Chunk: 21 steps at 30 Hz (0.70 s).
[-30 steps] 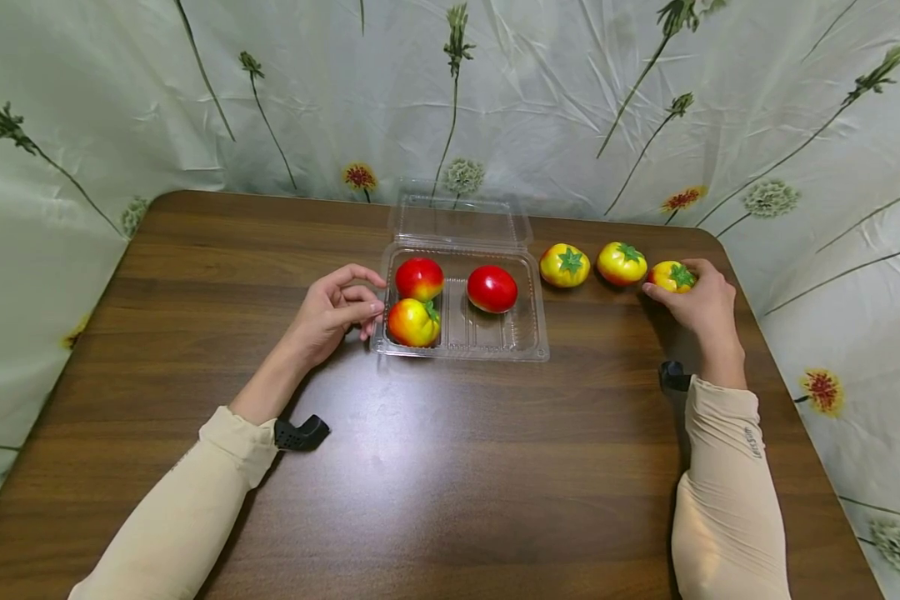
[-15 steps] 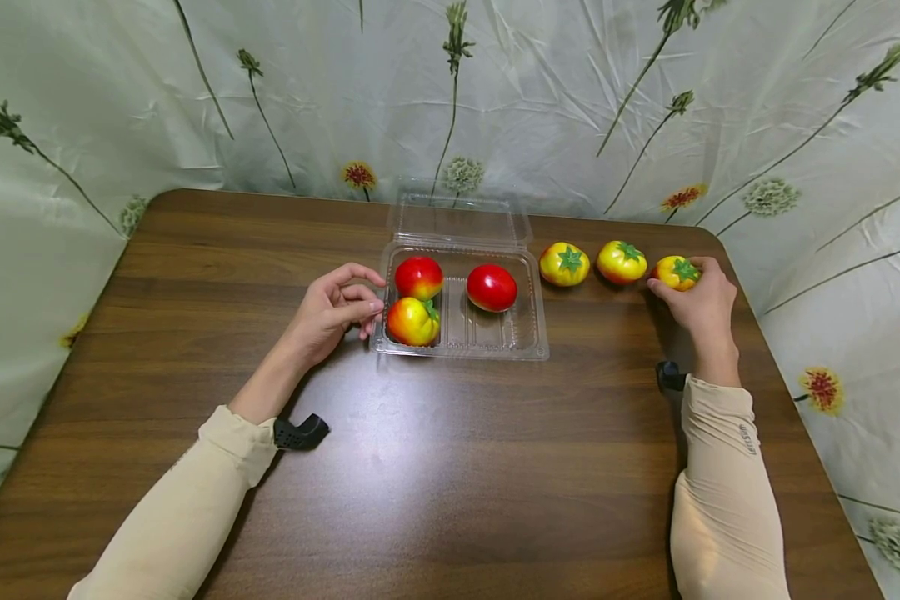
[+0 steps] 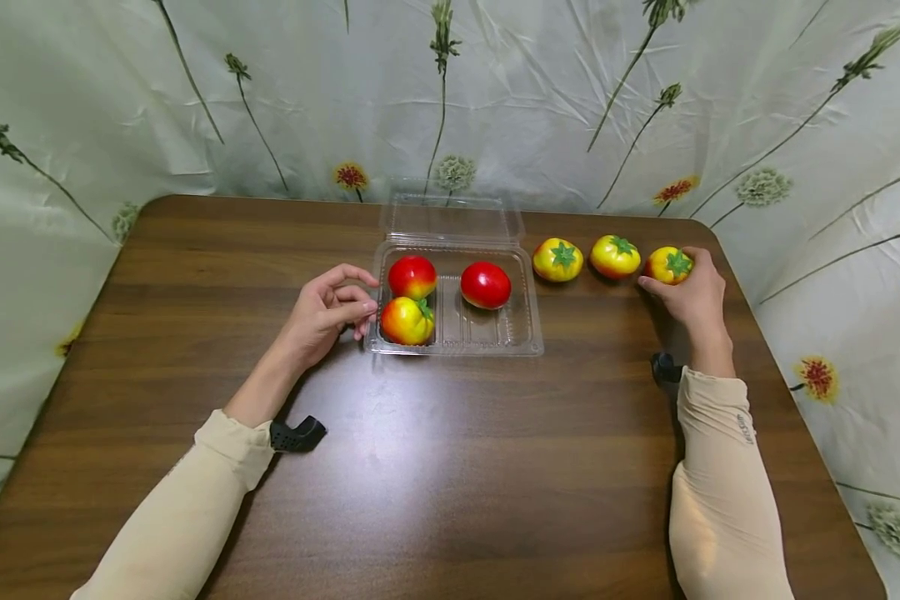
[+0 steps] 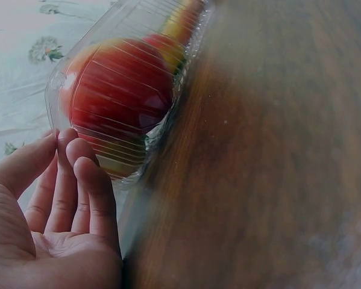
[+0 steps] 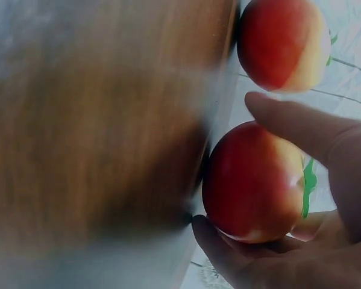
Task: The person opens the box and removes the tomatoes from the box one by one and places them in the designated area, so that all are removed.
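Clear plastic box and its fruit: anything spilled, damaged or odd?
Nothing looks spilled or damaged. The front-left fruit in the clear box lies tipped, its green top sideways, unlike the three fruits beside the box, whose tops face up.

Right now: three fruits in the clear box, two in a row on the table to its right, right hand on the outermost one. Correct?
Not quite: the row to the right of the clear box has three, not two. The head view shows an inner fruit, a middle fruit and the outermost fruit, with the right hand on it. The rest holds.
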{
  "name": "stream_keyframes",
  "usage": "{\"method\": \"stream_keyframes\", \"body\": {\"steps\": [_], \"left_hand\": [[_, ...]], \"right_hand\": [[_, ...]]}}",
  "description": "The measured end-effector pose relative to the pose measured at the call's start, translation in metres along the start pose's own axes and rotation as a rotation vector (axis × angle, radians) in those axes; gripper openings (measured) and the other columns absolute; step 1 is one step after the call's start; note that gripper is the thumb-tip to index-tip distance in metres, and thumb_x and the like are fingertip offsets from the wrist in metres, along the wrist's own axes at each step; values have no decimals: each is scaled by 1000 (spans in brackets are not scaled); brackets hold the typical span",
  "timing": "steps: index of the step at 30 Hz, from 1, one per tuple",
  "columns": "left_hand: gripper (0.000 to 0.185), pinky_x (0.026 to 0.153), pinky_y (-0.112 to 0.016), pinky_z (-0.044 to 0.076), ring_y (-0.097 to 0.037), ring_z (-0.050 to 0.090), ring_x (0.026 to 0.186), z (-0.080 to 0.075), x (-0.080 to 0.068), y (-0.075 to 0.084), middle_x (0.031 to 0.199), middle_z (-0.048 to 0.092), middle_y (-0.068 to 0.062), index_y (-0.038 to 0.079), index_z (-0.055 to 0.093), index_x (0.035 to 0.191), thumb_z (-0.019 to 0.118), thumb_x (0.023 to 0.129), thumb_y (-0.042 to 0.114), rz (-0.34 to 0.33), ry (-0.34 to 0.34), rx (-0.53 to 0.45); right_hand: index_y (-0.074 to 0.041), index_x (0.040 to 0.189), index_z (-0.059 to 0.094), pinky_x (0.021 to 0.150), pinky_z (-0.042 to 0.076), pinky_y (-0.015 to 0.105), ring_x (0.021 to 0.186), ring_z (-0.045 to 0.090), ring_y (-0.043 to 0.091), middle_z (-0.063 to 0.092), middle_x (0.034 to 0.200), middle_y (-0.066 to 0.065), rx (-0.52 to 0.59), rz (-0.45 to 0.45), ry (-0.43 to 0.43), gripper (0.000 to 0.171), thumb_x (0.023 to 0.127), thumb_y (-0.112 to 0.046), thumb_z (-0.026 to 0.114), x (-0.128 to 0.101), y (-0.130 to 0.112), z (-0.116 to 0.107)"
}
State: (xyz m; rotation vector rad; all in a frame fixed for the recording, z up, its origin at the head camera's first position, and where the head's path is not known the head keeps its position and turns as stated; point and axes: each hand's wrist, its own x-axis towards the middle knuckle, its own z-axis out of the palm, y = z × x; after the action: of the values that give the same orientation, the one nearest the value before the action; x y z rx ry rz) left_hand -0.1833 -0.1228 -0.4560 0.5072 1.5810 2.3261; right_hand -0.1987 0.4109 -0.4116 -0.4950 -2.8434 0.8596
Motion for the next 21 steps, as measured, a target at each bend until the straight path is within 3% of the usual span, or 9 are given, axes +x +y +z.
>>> {"method": "stream_keyframes", "body": {"steps": [21], "left_hand": [[26, 49, -26, 53, -24, 57, 55, 0, 0, -1, 77, 67, -15, -7, 52, 116, 59, 92, -11, 3, 1, 1]], "right_hand": [[6, 151, 22, 110, 29, 61, 131, 36, 53, 35, 146, 37, -63, -45, -76, 94, 82, -23, 79, -4, -11, -18]]}}
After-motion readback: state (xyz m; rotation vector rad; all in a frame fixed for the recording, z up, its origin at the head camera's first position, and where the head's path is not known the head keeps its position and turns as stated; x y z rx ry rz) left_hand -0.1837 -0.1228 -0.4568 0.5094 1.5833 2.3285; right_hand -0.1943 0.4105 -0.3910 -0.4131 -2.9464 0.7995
